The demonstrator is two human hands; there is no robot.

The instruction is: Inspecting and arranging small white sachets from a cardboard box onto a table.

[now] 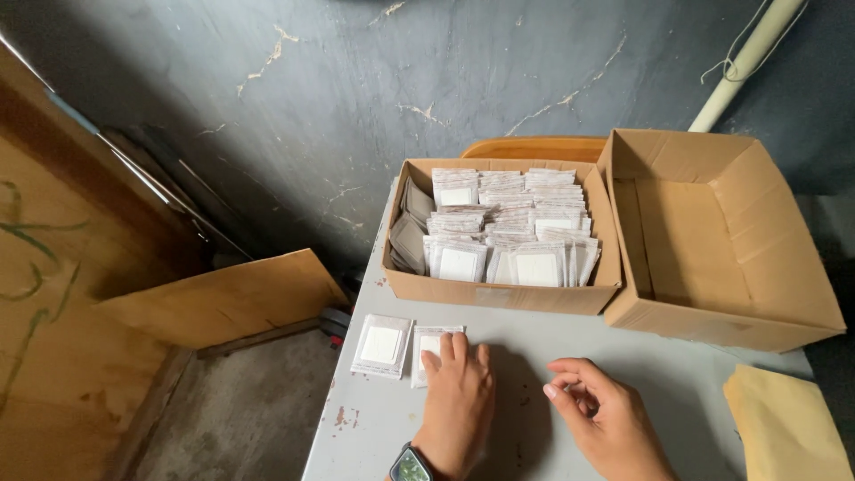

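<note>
Head view | left hand (459, 392) flat, fingertips pressing packet (430, 343) | right hand (601, 414) curled, empty, apart

The left hand (459, 401) is covering most of one packet (432, 343), and the frame's bottom edge is cutting off both wrists.

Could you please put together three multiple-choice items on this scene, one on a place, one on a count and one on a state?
1. Where does the left hand rest?
A. on a packet on the table
B. inside the empty box
C. on the brown envelope

2. How many cardboard boxes stand on the table?
A. one
B. two
C. four

3. How full is the right-hand box?
A. packed with packets
B. half full
C. empty

Answers: 1 A, its fingers cover a flat white packet beside another packet. 2 B, the packet-filled box and its neighbour. 3 C, only bare cardboard shows inside.
</note>
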